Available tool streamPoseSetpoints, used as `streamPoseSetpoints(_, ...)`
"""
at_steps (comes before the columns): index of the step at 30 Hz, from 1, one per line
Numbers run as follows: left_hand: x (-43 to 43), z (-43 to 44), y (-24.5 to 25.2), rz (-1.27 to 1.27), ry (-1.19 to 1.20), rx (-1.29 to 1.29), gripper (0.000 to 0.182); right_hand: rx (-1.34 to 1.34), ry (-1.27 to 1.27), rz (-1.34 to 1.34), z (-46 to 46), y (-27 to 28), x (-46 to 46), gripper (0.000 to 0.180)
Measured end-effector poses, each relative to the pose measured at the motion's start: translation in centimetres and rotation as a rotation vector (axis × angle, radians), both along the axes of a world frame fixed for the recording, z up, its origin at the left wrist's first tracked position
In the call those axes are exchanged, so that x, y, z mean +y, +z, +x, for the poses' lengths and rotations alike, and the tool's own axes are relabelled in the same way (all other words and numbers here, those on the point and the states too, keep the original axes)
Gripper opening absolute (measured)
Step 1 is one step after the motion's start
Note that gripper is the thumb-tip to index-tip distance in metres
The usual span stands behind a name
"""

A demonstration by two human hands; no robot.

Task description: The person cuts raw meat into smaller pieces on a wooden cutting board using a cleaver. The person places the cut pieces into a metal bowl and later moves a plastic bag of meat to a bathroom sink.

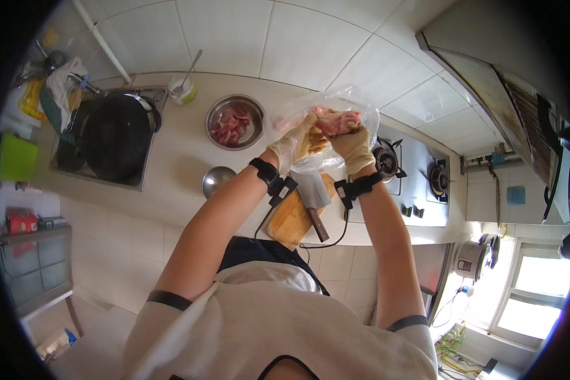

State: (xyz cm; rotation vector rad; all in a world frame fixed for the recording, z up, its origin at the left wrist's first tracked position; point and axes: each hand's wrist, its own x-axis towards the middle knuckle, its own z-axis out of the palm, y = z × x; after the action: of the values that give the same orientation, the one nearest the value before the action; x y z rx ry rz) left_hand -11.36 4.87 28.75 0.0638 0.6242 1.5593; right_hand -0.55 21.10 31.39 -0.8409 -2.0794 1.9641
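Both hands wear thin pale gloves. My left hand (300, 140) and my right hand (353, 145) grip a piece of raw meat (336, 121) between them, over a clear plastic bag (356, 97) spread on the counter. Below them a cleaver (313, 194) lies on a wooden cutting board (289, 216), its brown handle towards me. Left of the bag, a steel bowl (258, 130) holds several slices of raw meat (231, 126). A smaller steel bowl (217, 181), partly covered by my left forearm, stands nearer to me.
A gas stove (411, 183) is at the right of the counter, under a range hood (491, 85). At the left, a black wok (116, 137) rests over the sink (140, 183). A tub with a spoon (182, 90) stands near the tiled wall. Cables hang from both wrist straps.
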Motion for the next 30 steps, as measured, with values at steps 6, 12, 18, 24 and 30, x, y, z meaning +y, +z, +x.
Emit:
streamPoseSetpoints(6,0.7,1.1,0.3,-0.08,0.122,0.014,0.04,0.197,-0.193,0.582,3.0,-1.8,-3.9,0.014)
streamPoseSetpoints(12,1.0,2.6,-0.3,-0.158,0.165,0.217,0.039,0.655,-0.124,-0.245,5.3,-4.9,-4.3,0.019)
streamPoseSetpoints(18,1.3,3.7,0.5,-0.293,0.06,0.424,0.039,0.503,-0.386,-0.668,6.5,-5.1,-3.6,0.026)
streamPoseSetpoints(24,-2.4,5.5,6.0,-0.33,-0.022,1.072,0.043,0.371,-0.469,-0.604,7.6,0.0,-5.7,0.016)
streamPoseSetpoints(30,-7.2,10.0,9.7,-0.12,0.295,1.779,0.069,0.206,-0.51,-0.318,11.9,4.5,-10.6,0.023)
